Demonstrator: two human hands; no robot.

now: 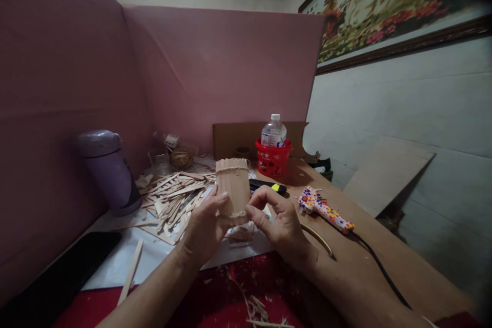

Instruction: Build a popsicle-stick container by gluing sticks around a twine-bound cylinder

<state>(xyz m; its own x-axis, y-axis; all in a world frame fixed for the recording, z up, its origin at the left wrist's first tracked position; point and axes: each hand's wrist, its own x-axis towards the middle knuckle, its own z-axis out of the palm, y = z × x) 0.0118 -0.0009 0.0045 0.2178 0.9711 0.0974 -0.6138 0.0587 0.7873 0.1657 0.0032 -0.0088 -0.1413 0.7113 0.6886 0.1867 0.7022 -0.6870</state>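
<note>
A small holder made of popsicle sticks [234, 192] stands upright in my left hand [207, 223], whose thumb lies along its left side. Twine runs around it near the top and again near the bottom. My right hand [279, 223] is closed in a pinch at the holder's lower right edge, by the bottom twine. What lies between the right thumb and forefinger is too small to tell, perhaps the twine's end. The far side of the holder is hidden.
Loose popsicle sticks [177, 200] are heaped on white paper at left, near a purple tumbler [111, 174]. Behind stand a red bucket [273, 159] and a plastic bottle [274, 133]. A flowered glue gun [325, 210] with a cord [380, 266] and a black-yellow cutter [269, 186] lie at right.
</note>
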